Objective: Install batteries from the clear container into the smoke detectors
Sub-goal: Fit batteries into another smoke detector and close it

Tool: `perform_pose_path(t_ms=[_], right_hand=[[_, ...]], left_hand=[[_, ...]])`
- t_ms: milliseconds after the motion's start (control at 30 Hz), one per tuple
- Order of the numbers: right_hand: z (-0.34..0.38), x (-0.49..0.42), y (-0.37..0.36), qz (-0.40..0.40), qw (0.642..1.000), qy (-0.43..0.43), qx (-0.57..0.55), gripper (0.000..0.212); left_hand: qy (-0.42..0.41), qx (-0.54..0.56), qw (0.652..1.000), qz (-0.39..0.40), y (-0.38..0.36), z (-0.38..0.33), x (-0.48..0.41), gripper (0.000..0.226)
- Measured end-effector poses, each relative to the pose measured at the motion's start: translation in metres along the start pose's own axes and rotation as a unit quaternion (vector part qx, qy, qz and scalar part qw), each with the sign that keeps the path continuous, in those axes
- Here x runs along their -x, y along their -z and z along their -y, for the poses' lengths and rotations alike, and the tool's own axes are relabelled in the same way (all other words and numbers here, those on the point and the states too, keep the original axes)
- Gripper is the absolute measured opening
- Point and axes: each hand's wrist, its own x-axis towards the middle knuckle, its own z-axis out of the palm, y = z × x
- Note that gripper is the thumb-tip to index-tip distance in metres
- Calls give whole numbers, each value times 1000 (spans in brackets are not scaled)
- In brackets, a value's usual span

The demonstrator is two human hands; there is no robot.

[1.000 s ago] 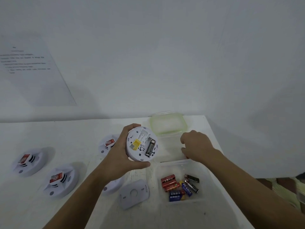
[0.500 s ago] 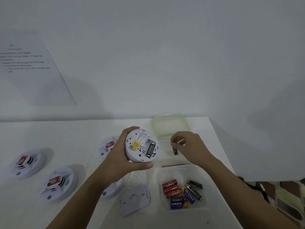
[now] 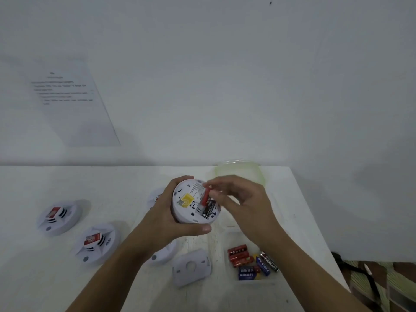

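Head view: your right hand (image 3: pixel 243 206) has moved from near the container (image 3: pixel 256 283) to the detector (image 3: pixel 191 203) at frame centre. It pinches a red battery (image 3: pixel 205 195), tilted, beside the seated black battery (image 3: pixel 209 210). Your left hand (image 3: pixel 166 221) grips the detector. Judge insertion as beginning. A blue battery (image 3: pixel 263 264) in the container reads "CELL"; other print is illegible.

Left hand (image 3: pixel 166 219) wrapped round smoke detector (image 3: pixel 183 208), right hand (image 3: pixel 245 203) pinching red battery (image 3: pixel 204 197), forearms converging
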Motion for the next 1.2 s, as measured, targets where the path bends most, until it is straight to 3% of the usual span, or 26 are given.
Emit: perform_pose_path(t_ms=[167,333,433,567,733,933,1200], right_hand=[[-12,13,-3,39,974,173,142,12],[-8,13,0,114,936,235,236,13],[-3,14,0,153,956,172,185,14],[3,15,-1,124,990,-17,61,19],[3,12,-1,79,985,-153,6,73],[12,12,-16,59,987,-150,7,54],[14,13,-24,73,983,-166,-15,48]], left_hand=[[15,-19,1000,-2,3,4,13,87],[12,-51,999,-6,0,2,19,85],[5,-59,998,-3,1,-2,21,85],[2,-50,999,15,2,-6,24,85],[-21,-64,998,17,6,-10,29,90],[-61,-94,994,-6,16,-13,32,90],[-51,-91,994,14,23,-10,37,89]])
